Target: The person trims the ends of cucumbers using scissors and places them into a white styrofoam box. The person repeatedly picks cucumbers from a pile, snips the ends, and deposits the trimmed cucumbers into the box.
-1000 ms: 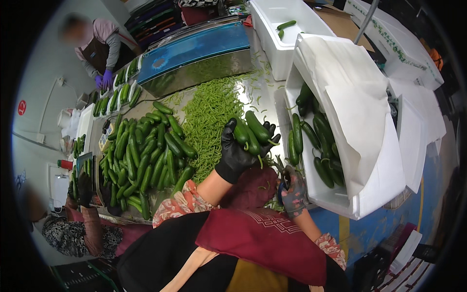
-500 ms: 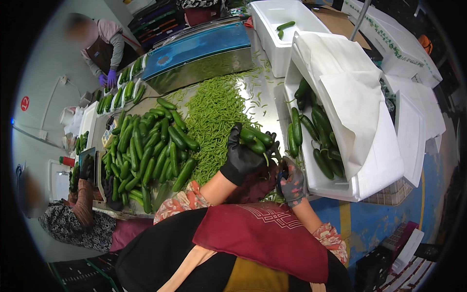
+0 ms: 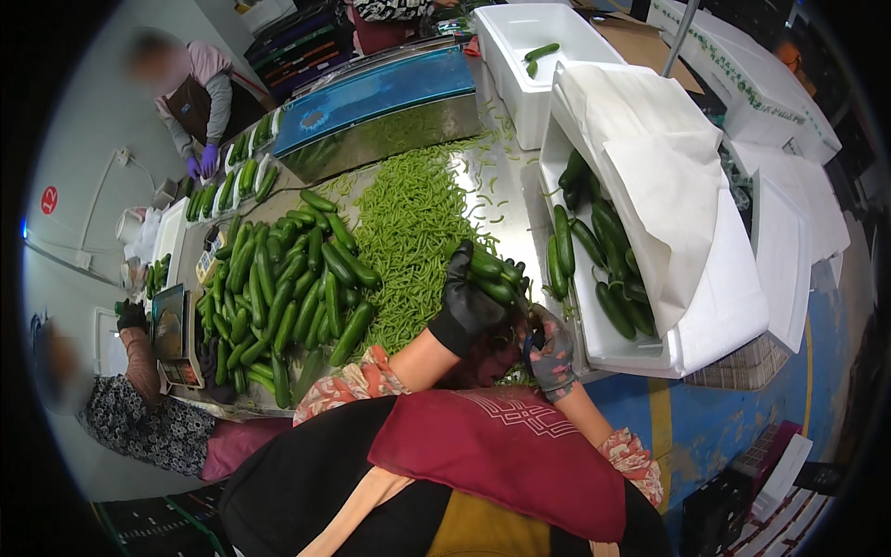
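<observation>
My left hand [image 3: 467,304], in a black glove, is closed around a few green cucumbers [image 3: 492,271] above the metal table. Beside their near ends, my right hand [image 3: 551,355] wears a grey patterned glove. Its fingers are curled, and what they hold, if anything, is too hidden to name. To the left lies a large heap of cucumbers [image 3: 278,292]. Short, thin green pieces [image 3: 408,209], whose kind I cannot make out, are spread beyond my left hand. At the right, an open white foam box [image 3: 710,311] lies on its side with several cucumbers [image 3: 608,232] inside.
A white foam box [image 3: 510,46] with two cucumbers stands at the back. A blue-topped metal block [image 3: 371,97] sits on the table [image 3: 506,204]. Packed cucumber trays [image 3: 264,181] stand by a purple-gloved co-worker [image 3: 213,93]. Another co-worker [image 3: 153,418] is beside a scale [image 3: 172,325].
The cucumbers in my left hand have turned slightly. My right hand has shifted a little nearer to me. The left co-worker's gloved hand has moved away from the scale.
</observation>
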`<state>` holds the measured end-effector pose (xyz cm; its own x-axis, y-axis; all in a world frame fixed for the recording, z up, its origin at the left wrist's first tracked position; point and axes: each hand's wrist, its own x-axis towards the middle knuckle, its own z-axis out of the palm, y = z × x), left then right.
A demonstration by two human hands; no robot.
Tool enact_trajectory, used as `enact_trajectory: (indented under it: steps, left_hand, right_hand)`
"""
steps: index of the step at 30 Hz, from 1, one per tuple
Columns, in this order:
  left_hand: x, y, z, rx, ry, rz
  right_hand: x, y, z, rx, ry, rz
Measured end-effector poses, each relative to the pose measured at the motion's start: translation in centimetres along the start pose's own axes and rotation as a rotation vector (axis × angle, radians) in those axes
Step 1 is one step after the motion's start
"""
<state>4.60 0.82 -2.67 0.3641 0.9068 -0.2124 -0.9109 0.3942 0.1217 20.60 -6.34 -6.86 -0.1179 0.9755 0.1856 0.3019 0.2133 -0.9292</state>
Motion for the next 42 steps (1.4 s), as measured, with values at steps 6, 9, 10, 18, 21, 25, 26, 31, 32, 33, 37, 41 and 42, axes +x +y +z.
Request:
enact_trajectory:
  steps: [6, 9, 10, 18, 21, 25, 26, 31, 32, 33, 37, 41, 42]
  left_hand:
    - [-0.6, -1.8, 1.3, -0.091, 0.265, -0.022]
    - [-0.6, -1.7, -0.4, -0.092, 0.153, -0.014]
    - [-0.5, -1.3, -1.0, -0.071, 0.080, 0.003]
    - [-3.3, 4.1, 1.2, 1.692, 0.126, 0.783]
    - [-5.1, 6.9, 3.4, 2.106, 0.110, 1.069]
    - [-8.0, 15.1, 4.7, 1.992, 0.368, 0.967]
    - [-9.7, 19.1, 4.7, 2.244, 0.539, 1.038]
    - [-18.8, 32.9, 3.4, 2.653, 1.364, 1.174]
    - [-20.7, 36.1, 1.3, 2.733, 1.618, 1.122]
    - [-23.0, 39.8, -0.9, 2.662, 1.617, 0.832]
    - [-20.1, 41.6, -1.2, 2.581, 1.317, 0.587]
    - [-5.9, 26.0, 4.6, 2.676, 0.454, 0.952]
    - [-2.9, 23.8, 3.2, 2.613, 0.211, 0.964]
  right_hand:
    - [0.3, 0.7, 0.2, 0.190, 0.008, 0.019]
    - [-1.0, 2.7, 0.9, 0.679, -0.040, 0.189]
    - [-0.9, 2.8, 1.0, 0.564, -0.036, 0.135]
    - [-2.8, 8.7, 2.3, 0.851, -0.182, 0.402]
    - [-2.4, 9.4, 2.1, 1.124, -0.189, 0.583]
    - [-2.3, 7.6, 2.0, 1.317, -0.067, 0.780]
    - [-2.8, 7.5, 1.8, 1.256, -0.060, 0.785]
    - [-3.8, 6.9, 2.4, 0.819, -0.075, 0.425]
    - [-3.6, 6.6, 2.4, 0.862, -0.086, 0.440]
    - [-3.4, 6.5, 2.6, 0.912, -0.108, 0.453]
    - [-3.8, 8.7, 3.5, 1.118, -0.172, 0.552]
    - [-3.3, 6.7, 2.9, 1.029, -0.133, 0.499]
    - [-3.0, 5.7, 2.5, 0.962, -0.160, 0.502]
